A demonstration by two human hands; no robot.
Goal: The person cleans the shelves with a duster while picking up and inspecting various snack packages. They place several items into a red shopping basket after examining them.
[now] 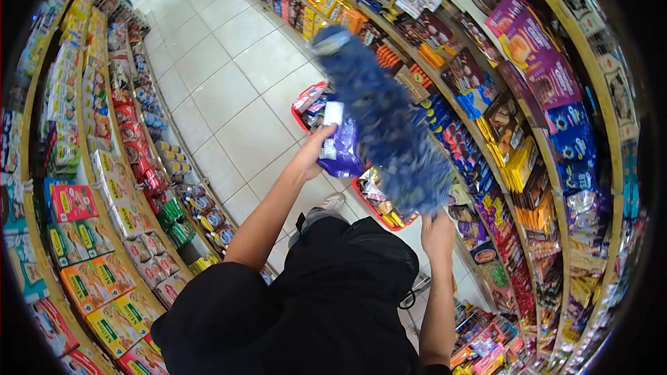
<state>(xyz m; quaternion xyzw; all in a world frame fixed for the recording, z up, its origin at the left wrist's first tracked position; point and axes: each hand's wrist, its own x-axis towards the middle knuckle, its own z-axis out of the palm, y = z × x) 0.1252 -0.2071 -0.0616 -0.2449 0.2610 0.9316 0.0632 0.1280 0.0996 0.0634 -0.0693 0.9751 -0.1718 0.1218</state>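
My left hand is closed on a purple packet with a white patch at its top. My right hand is wrapped round the lower end of a fluffy blue duster, which is smeared by motion. The duster slants up and to the left from that hand, passing just right of the packet and in front of the shelves. Below it, a red-rimmed basket of mixed packets is partly hidden. Another red basket with packets inside shows behind the purple packet.
Shelves of bars and snack packets curve along the right. On the left, more shelves hold boxes and small packs. A white tiled floor runs between them. My shoe is near the lower basket.
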